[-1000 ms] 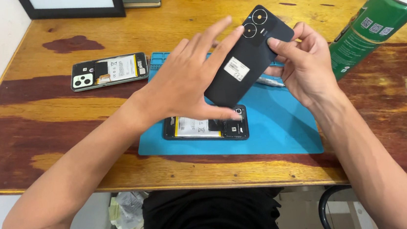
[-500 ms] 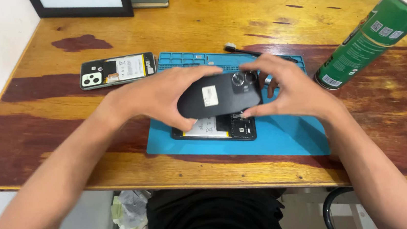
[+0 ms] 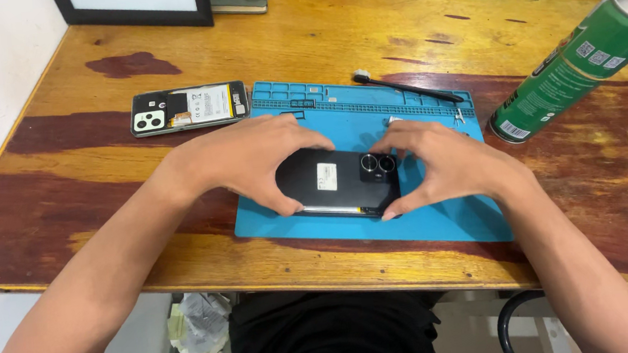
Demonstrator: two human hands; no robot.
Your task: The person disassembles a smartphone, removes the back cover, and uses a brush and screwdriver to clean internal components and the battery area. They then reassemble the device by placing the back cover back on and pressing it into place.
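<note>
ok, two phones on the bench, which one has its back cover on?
The black phone on the blue mat, held between left hand and right hand. The other phone, on bare wood to the left, lies open with its insides showing.

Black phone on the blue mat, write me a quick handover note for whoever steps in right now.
Left hand: pressing on the left end of the black phone.
Right hand: pressing the camera end, thumb at the lower corner.
Phone lies flat on the blue mat; back cover on, a thin bright seam shows along the near edge.
Done: cover laid over the body.
Left: press the near edge until the seam looks closed.
Nearby: second opened phone off the mat to the left, brush at the mat's far edge, green spray can to the right.
</note>
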